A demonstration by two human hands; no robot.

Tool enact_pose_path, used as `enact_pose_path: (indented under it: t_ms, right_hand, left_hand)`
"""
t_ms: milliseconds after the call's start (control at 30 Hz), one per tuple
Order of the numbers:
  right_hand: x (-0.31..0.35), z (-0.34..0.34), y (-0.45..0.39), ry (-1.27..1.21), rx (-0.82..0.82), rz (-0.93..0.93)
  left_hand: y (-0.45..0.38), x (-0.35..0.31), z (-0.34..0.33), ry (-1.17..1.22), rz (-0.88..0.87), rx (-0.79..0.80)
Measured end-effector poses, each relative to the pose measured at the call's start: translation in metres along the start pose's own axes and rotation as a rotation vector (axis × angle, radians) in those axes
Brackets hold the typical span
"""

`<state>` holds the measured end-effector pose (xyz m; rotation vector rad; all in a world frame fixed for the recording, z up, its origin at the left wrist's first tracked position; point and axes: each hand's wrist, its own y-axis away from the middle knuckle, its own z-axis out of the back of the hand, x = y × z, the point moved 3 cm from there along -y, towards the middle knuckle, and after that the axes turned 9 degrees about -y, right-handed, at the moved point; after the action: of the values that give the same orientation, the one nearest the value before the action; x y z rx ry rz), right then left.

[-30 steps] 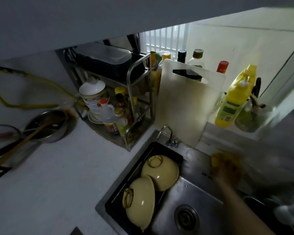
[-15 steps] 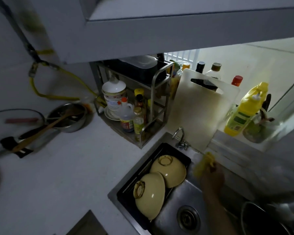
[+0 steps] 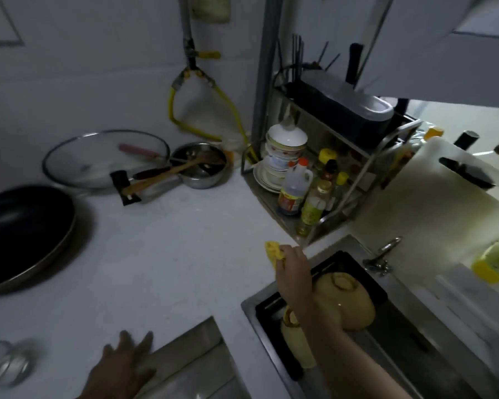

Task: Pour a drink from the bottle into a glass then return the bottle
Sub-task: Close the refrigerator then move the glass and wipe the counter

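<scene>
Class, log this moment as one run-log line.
right hand: holds yellow cloth over counter | left hand: open, empty | glass: unfilled, blurred

— What's sitting on your worktop (image 3: 162, 254)?
— A dark pan (image 3: 23, 234) at your far left, then a glass lid (image 3: 104, 159) and a steel bowl (image 3: 200, 168) holding a wooden spoon (image 3: 170, 174). A metal rack (image 3: 329, 180) stands far right; a glass (image 3: 6, 364) sits blurred, near left.

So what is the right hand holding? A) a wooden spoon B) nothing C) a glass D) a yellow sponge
D: the right hand is closed around a yellow sponge, held just above the counter's edge beside the sink.
</scene>
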<state>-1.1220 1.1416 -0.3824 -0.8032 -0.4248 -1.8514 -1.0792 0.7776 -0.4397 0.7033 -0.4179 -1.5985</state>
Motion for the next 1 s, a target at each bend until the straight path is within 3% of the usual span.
enact_pose_path:
  t_ms: [100,133,233,333,433,500,533,567,700,800,867,1000]
  right_hand:
    - [-0.008,-0.049,0.005,0.205,0.145,-0.034]
    - [-0.01,-0.061,0.007,0.255,0.182,-0.021]
    - [-0.012,-0.093,0.01,0.321,0.319,-0.077]
    - [-0.01,-0.114,0.014,0.283,0.311,-0.156]
    - [-0.003,-0.129,0.022,0.288,0.266,-0.088]
    - [0.01,-0.143,0.031,0.293,0.291,0.074]
    - [0.022,-0.152,0.042,0.298,0.341,0.175]
    - [0.035,-0.163,0.055,0.286,0.408,0.261]
    - [0.071,-0.2,0.1,0.228,0.687,0.485]
    - [0.05,-0.195,0.079,0.278,0.76,0.702]
    - [0.027,-0.177,0.056,0.294,0.751,0.644]
    - [-0.033,-0.124,-0.015,0.373,0.463,0.314]
  left_hand:
    - [0.014,0.01,0.001,0.019,0.004,0.066]
    - [0.019,0.011,-0.005,-0.122,0.028,-0.021]
    - [0.012,0.014,-0.016,-0.238,0.06,0.033]
    - [0.007,0.017,-0.019,-0.289,0.096,0.046]
    - [0.013,0.011,-0.008,-0.349,0.11,0.001]
    - [0.008,0.025,-0.018,-0.31,0.136,0.05]
    - [0.001,0.028,-0.025,-0.302,0.102,-0.102]
    - [-0.002,0.029,-0.032,-0.313,0.08,-0.147]
    - [0.0,0.028,-0.037,-0.298,0.058,-0.117]
    - [0.001,0.029,-0.036,-0.263,0.058,-0.096]
    - [0.001,0.028,-0.034,-0.276,0.053,-0.106]
    - [0.0,0.031,-0.036,-0.309,0.058,-0.12]
